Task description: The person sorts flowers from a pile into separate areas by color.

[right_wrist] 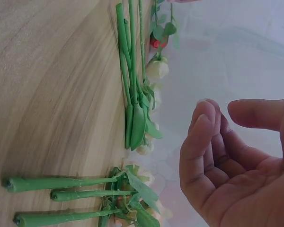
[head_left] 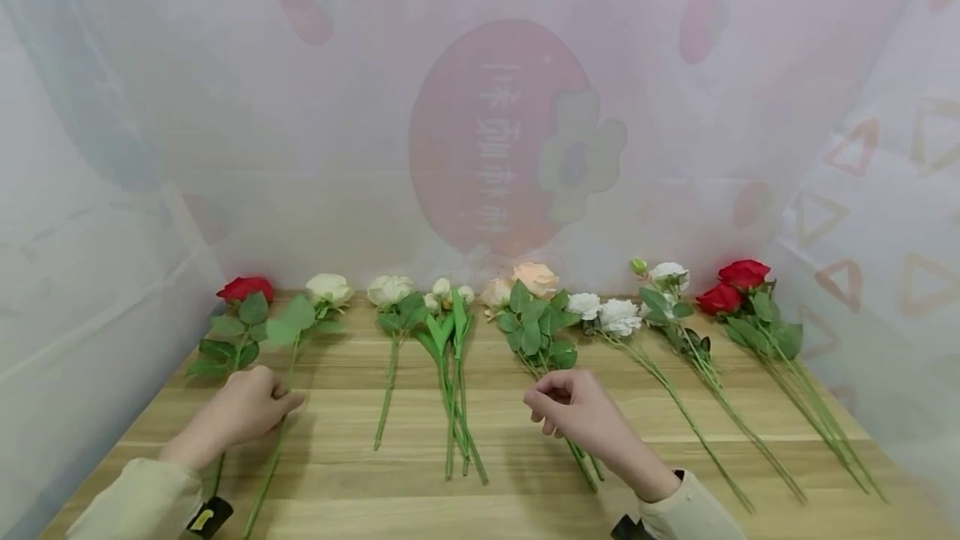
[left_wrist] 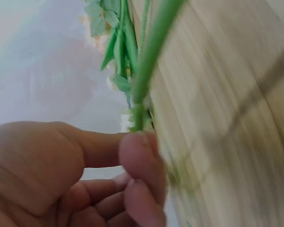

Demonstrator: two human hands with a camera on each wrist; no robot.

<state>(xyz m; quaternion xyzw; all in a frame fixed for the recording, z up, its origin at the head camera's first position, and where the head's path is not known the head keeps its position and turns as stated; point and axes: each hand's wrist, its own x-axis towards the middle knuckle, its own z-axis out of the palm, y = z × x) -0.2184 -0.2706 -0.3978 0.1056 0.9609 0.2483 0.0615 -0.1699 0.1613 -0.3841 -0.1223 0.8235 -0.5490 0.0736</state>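
Observation:
My left hand [head_left: 249, 405] pinches the green stem [left_wrist: 154, 56] of a cream rose [head_left: 328, 288] between thumb and fingers. That stem slants toward the near edge, and its leaves look blurred. Beside it, partly behind the hand, lies a red rose [head_left: 246, 288] with dark green leaves [head_left: 217, 350]. My right hand [head_left: 583, 408] hovers over the stems of the peach roses [head_left: 536, 278]. Its fingers are loosely curled, and in the right wrist view a gap parts the thumb [right_wrist: 253, 112] from the fingers, with nothing held.
Along the wooden table [head_left: 337, 473] lie another cream rose [head_left: 390, 290], white tulips [head_left: 442, 288] with crossed stems, white flowers [head_left: 619, 317], a white stem with a bud [head_left: 638, 266], and red roses [head_left: 742, 273] at right. A printed cloth [head_left: 360, 148] hangs behind them.

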